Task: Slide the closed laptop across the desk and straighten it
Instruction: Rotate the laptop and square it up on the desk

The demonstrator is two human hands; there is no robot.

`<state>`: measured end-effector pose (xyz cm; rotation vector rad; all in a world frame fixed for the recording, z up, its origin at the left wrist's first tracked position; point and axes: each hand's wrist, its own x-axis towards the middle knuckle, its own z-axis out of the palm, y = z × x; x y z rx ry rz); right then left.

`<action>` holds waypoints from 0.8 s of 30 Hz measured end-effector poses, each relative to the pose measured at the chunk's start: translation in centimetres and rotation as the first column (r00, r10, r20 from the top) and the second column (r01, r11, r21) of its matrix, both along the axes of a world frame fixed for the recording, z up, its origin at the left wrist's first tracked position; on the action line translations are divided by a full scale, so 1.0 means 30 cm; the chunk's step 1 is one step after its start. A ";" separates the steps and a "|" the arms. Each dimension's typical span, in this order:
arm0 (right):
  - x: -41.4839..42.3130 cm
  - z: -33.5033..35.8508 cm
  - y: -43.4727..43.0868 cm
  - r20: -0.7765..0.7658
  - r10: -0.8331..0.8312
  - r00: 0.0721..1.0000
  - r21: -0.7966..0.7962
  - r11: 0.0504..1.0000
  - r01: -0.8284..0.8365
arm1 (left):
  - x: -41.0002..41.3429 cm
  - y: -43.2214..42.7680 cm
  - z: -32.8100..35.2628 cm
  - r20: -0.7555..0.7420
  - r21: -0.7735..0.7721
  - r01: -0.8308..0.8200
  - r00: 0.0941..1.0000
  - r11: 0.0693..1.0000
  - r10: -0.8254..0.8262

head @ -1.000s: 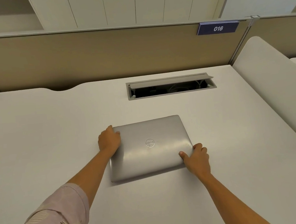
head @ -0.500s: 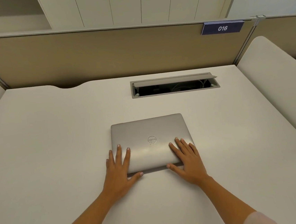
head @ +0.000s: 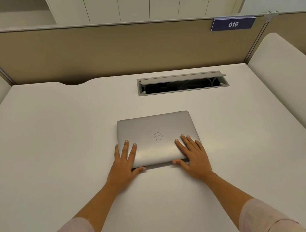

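Observation:
A closed silver laptop (head: 155,132) lies flat in the middle of the white desk (head: 57,143), its edges nearly square to the desk. My left hand (head: 124,163) rests flat on its near left corner, fingers spread on the lid and thumb along the front edge. On the near right corner my right hand (head: 193,155) lies the same way, thumb at the front edge. Both palms sit partly on the desk.
A grey cable hatch (head: 182,83) stands open in the desk behind the laptop. A beige partition (head: 105,51) with a blue 016 tag (head: 233,24) closes the back. White side panels (head: 291,83) flank the desk left and right.
A second ago my hands gripped the laptop's left side and near right corner while it lay skewed. Now it sits straight and both hands lie flat on its near corners.

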<state>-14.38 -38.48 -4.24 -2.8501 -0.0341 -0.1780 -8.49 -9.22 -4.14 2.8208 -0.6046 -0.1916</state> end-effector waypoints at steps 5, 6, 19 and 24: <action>-0.017 -0.009 0.022 0.010 -0.019 1.000 -0.020 1.000 0.020 | -0.033 -0.006 0.004 0.004 -0.026 -0.042 0.999 0.999 0.042; -0.025 -0.015 0.029 0.012 -0.032 0.999 -0.003 0.999 0.032 | -0.050 -0.009 -0.004 0.015 -0.046 -0.061 0.998 0.997 0.062; -0.136 -0.051 0.050 -0.022 -0.083 0.996 0.138 0.987 0.085 | -0.288 -0.014 -0.068 0.016 -0.207 -0.319 0.944 0.925 0.329; -0.165 -0.046 0.057 -0.052 -0.053 0.997 0.151 0.987 0.061 | -0.297 -0.003 -0.085 0.051 -0.065 -0.240 0.969 0.969 0.243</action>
